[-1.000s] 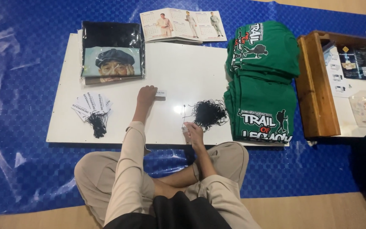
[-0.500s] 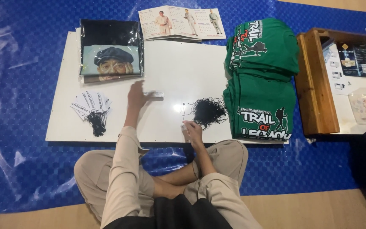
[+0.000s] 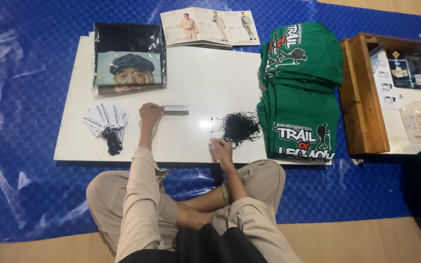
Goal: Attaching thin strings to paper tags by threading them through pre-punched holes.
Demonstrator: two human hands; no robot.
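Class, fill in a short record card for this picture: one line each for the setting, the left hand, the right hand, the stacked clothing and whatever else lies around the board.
Setting: person sits cross-legged at a flat white board on a blue plastic sheet
Left hand: rests on a small white paper tag
Right hand: at the board's near edge, beside a tangle of black strings; what it pinches is too small to tell
Clothing: pile of folded green printed shirts at the board's right end
Around: fan of white tags with black strings, bagged dark printed shirt, open booklet, wooden tray
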